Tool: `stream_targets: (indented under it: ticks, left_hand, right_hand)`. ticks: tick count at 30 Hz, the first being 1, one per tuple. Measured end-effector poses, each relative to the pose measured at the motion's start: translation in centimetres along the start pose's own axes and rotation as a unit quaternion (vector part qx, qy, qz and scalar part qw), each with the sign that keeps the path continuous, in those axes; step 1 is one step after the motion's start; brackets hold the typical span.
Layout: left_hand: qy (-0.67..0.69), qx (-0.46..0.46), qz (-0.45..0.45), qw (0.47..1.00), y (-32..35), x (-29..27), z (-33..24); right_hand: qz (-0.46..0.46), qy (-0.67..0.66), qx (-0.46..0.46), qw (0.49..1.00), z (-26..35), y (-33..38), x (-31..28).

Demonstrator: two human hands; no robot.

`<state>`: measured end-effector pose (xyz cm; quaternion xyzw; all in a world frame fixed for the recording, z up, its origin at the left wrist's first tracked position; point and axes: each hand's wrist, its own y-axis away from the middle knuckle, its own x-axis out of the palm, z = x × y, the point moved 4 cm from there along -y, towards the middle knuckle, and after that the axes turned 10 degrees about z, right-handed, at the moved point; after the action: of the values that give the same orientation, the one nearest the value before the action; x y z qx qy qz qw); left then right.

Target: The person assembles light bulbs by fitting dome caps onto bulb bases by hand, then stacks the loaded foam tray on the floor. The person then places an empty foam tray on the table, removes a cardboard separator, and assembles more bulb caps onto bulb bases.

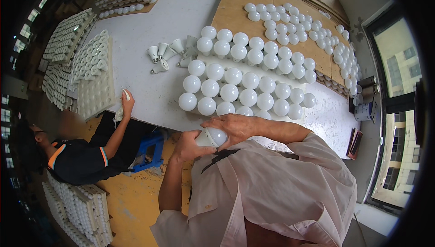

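Observation:
In front of my chest I hold a light bulb [216, 138] with a white dome and a paler housing, tilted with its dome toward the right. My left hand [186, 146] is closed round the housing. The fingers of my right hand [234, 126] wrap over the dome from the far side. Just beyond my hands, white-domed bulbs [248, 97] stand upright in rows, in two blocks on the table. Several bulb housings [159, 67] without visible domes lie loose to the left of these rows.
A brown board [235, 2] at the far right carries many white domes [285, 28]. To the left, a co-worker [77, 156] reaches to the white table [140, 25] near a tray [97, 95] of housings. A blue stool [152, 149] and stacked trays [84, 211] stand on the floor.

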<state>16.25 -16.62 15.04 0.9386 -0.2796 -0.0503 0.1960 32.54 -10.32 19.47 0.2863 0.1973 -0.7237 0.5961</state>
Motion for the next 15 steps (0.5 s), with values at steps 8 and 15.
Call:
stream_targets:
  ticks: [8,15]
  left_hand:
    - [0.002,0.009,0.005,1.0,-0.7,0.3,-1.3]
    - [-0.09,0.099,0.002,0.991,-0.6,1.5,-3.8]
  right_hand:
    - [-0.094,-0.031,-0.08,0.992,-0.5,-0.2,0.8]
    - [-0.17,-0.02,-0.226,0.959,1.5,0.8,-0.2]
